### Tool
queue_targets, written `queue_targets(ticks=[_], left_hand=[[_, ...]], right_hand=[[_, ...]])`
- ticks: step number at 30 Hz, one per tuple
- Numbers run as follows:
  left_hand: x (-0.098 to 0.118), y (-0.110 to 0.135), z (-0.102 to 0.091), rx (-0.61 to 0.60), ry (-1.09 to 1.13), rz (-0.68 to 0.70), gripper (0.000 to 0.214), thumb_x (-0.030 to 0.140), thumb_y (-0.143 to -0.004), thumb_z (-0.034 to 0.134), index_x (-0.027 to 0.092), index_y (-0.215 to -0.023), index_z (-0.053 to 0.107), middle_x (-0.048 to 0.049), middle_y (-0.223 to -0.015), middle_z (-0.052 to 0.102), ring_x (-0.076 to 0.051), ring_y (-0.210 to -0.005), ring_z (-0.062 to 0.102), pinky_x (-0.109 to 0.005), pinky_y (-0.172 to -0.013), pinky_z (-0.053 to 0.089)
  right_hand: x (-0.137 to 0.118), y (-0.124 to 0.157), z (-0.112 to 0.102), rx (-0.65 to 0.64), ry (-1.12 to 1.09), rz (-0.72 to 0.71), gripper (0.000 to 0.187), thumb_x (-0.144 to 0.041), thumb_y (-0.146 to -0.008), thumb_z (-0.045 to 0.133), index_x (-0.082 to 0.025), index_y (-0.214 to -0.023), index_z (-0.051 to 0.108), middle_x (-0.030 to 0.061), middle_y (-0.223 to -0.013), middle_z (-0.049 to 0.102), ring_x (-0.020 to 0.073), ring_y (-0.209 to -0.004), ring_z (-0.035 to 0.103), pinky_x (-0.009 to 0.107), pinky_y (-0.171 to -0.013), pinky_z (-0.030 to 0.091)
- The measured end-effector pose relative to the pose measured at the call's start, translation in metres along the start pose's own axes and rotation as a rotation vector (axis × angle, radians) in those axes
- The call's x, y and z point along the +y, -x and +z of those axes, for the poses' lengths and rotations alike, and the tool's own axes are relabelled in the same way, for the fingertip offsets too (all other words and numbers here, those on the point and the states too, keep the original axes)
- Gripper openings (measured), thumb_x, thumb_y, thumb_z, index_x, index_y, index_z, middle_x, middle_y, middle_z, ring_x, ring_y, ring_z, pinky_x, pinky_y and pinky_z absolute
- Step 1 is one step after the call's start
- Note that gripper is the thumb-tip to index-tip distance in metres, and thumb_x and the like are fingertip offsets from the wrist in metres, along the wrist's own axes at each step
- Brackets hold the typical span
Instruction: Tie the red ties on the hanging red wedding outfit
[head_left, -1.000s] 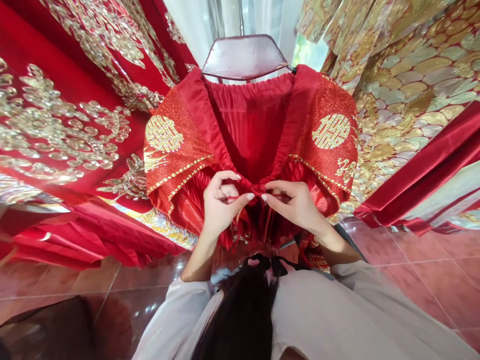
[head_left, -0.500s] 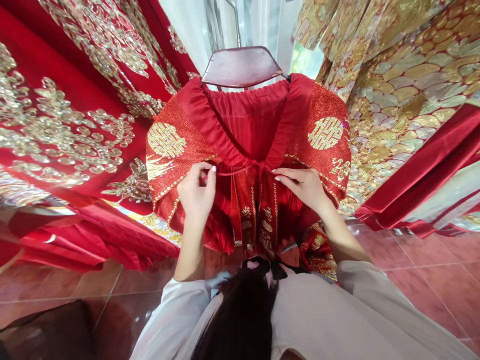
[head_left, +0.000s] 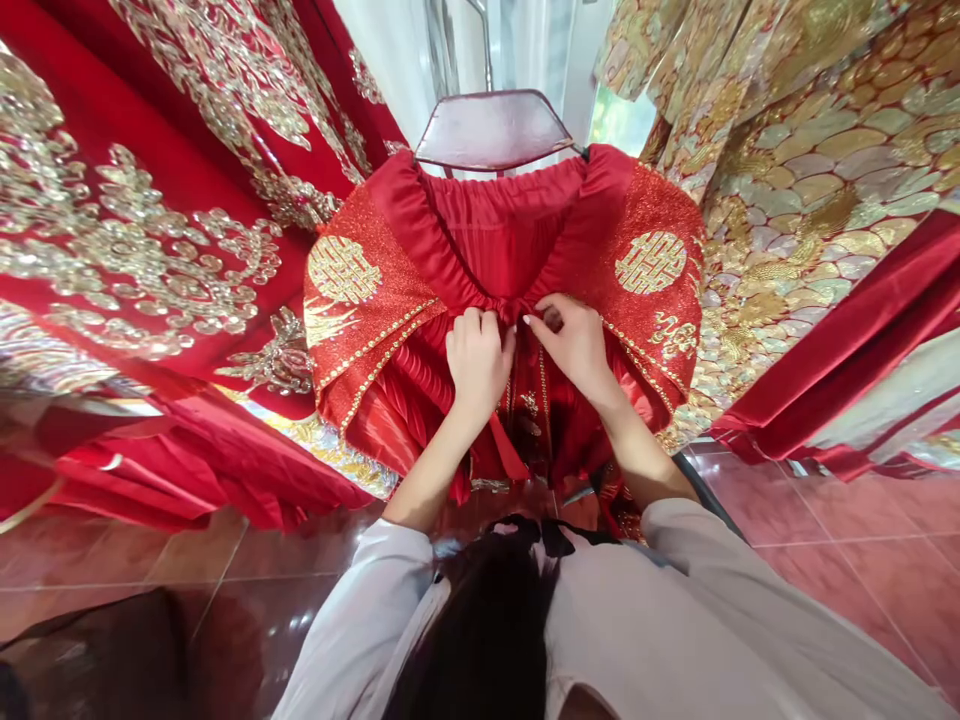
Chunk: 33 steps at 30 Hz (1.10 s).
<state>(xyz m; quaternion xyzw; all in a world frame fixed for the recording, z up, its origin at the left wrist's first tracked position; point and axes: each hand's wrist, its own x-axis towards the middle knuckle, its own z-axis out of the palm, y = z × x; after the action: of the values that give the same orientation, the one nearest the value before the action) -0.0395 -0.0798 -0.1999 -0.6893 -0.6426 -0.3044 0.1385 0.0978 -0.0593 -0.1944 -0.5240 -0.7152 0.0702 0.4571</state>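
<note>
Red and gold embroidered robes (head_left: pixel 135 250) hung on both sides of you above the tiled floor (head_left: pixel 847 560). Straight ahead, a red skirt (head_left: pixel 502 240) hung from a wooden hanger (head_left: pixel 493 128), its gathered waistband spread wide at the top and closing to a point directly beyond your hands. Your left hand (head_left: pixel 476 362) and right hand (head_left: pixel 574 345) met there, equally near, both curled shut on the red drawstring (head_left: pixel 512 312), whose run lay left to right. Your fingers hid the knot itself, so I could not tell whether it was tied.
</note>
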Motion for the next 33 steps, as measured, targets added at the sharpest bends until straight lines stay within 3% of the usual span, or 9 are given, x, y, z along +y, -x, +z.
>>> queue_targets(ticks=[6, 10, 13, 16, 21, 24, 28, 31, 33], left_hand=[[0.0, -0.009, -0.002, -0.069, 0.083, -0.041, 0.024, 0.021, -0.09, 0.041, 0.015, -0.099, 0.062, -0.0132, -0.099, 0.063, -0.026, -0.092, 0.06, -0.033, -0.077, 0.044], [-0.005, -0.011, -0.011, -0.11, 0.379, -0.05, 0.024, 0.02, -0.091, 0.039, 0.015, -0.091, 0.062, -0.0089, -0.085, 0.067, -0.021, -0.078, 0.063, -0.029, -0.073, 0.045], [-0.008, -0.012, -0.011, -0.054, 0.565, -0.053, 0.018, 0.015, -0.087, 0.041, 0.016, -0.086, 0.059, -0.0064, -0.082, 0.067, -0.018, -0.076, 0.062, -0.027, -0.073, 0.044], [-0.007, -0.01, -0.01, 0.008, 0.616, -0.092, 0.005, 0.02, -0.082, 0.053, 0.017, -0.085, 0.055, -0.0012, -0.069, 0.061, -0.015, -0.064, 0.058, -0.025, -0.065, 0.042], [-0.006, -0.009, -0.017, 0.087, 0.792, -0.073, 0.016, 0.024, -0.077, 0.061, 0.02, -0.087, 0.05, 0.0091, -0.052, 0.039, -0.008, -0.045, 0.04, -0.02, -0.053, 0.034], [-0.004, -0.016, -0.036, 0.09, 0.953, 0.05, 0.009, 0.019, -0.076, 0.06, 0.02, -0.08, 0.052, 0.0087, -0.051, 0.032, -0.007, -0.043, 0.032, -0.02, -0.048, 0.028], [0.0, -0.03, -0.086, 0.109, 1.003, 0.178, 0.012, 0.019, -0.077, 0.064, 0.019, -0.073, 0.053, 0.0075, -0.051, 0.032, -0.006, -0.044, 0.031, -0.021, -0.047, 0.026], [-0.004, -0.05, -0.119, 0.236, 0.952, 0.26, 0.016, 0.018, -0.077, 0.068, 0.017, -0.072, 0.052, 0.0065, -0.055, 0.038, -0.005, -0.047, 0.032, -0.021, -0.048, 0.025], [-0.013, -0.068, -0.124, 0.302, 0.936, 0.278, 0.02, 0.013, -0.076, 0.069, 0.017, -0.072, 0.049, 0.0062, -0.057, 0.04, -0.004, -0.048, 0.033, -0.022, -0.048, 0.023]], right_hand=[[-0.009, -0.007, 0.003, 0.045, 0.014, 0.049, 0.01, -0.018, -0.075, 0.052, -0.015, -0.065, 0.054, 0.0025, -0.067, 0.056, 0.012, -0.063, 0.049, 0.025, -0.067, 0.04], [-0.009, -0.012, 0.009, 0.024, -0.428, 0.28, 0.009, -0.019, -0.074, 0.05, -0.015, -0.067, 0.047, 0.0002, -0.062, 0.054, 0.0091, -0.054, 0.052, 0.022, -0.058, 0.044], [-0.005, -0.021, 0.016, 0.009, -0.683, 0.388, 0.005, -0.013, -0.071, 0.047, -0.014, -0.076, 0.048, -0.0011, -0.069, 0.055, 0.0058, -0.05, 0.05, 0.019, -0.052, 0.043], [-0.007, -0.026, 0.017, 0.071, -0.671, 0.381, 0.01, -0.009, -0.07, 0.042, -0.013, -0.075, 0.051, -0.003, -0.062, 0.051, 0.005, -0.051, 0.045, 0.017, -0.052, 0.038], [-0.026, -0.015, 0.009, 0.108, -0.556, 0.279, 0.02, -0.027, -0.074, 0.058, -0.015, -0.066, 0.044, -0.0055, -0.052, 0.04, 0.0046, -0.049, 0.035, 0.019, -0.049, 0.03], [-0.04, -0.008, -0.008, 0.055, -0.561, 0.197, 0.02, -0.021, -0.073, 0.061, -0.017, -0.077, 0.042, -0.01, -0.048, 0.031, 0.0034, -0.043, 0.027, 0.019, -0.046, 0.024], [-0.06, -0.008, -0.062, 0.0, -0.552, 0.012, 0.018, -0.017, -0.077, 0.058, -0.018, -0.081, 0.04, -0.0107, -0.046, 0.026, 0.0025, -0.041, 0.023, 0.018, -0.046, 0.022], [-0.068, -0.022, -0.105, 0.087, -0.52, -0.129, 0.02, -0.011, -0.077, 0.059, -0.018, -0.077, 0.04, -0.0104, -0.046, 0.026, 0.0006, -0.041, 0.021, 0.018, -0.047, 0.017], [-0.062, -0.037, -0.121, 0.161, -0.486, -0.155, 0.022, -0.007, -0.076, 0.059, -0.018, -0.074, 0.04, -0.0098, -0.045, 0.027, -0.0003, -0.041, 0.021, 0.019, -0.048, 0.016]])
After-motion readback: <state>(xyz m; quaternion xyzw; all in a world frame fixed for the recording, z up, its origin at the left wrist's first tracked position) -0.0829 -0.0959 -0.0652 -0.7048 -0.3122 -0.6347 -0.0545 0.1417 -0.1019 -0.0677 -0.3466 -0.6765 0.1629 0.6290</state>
